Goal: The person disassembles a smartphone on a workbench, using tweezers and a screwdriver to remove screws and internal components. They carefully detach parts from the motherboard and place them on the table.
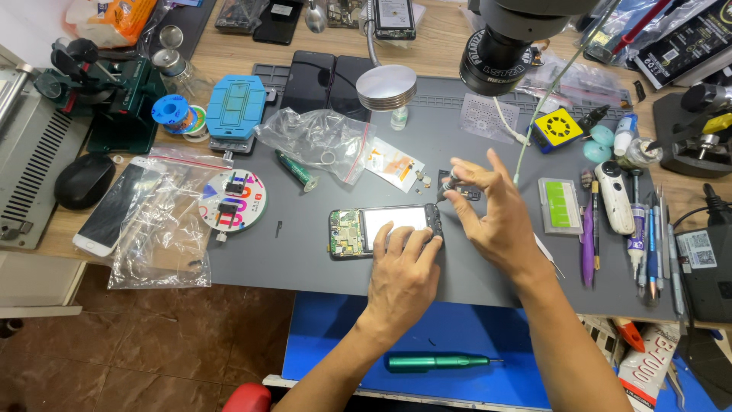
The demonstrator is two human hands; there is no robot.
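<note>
An opened phone lies on the grey work mat, its green circuit board showing at the left end. My left hand rests on the phone's right half, fingers spread over it. My right hand hovers just right of the phone, thumb and forefinger pinching a small metal part above a small dark component on the mat.
A microscope head and a round lamp hang over the mat. Plastic bags, a blue fixture, tweezers and pens and a green screwdriver lie around. A black mouse sits at the left.
</note>
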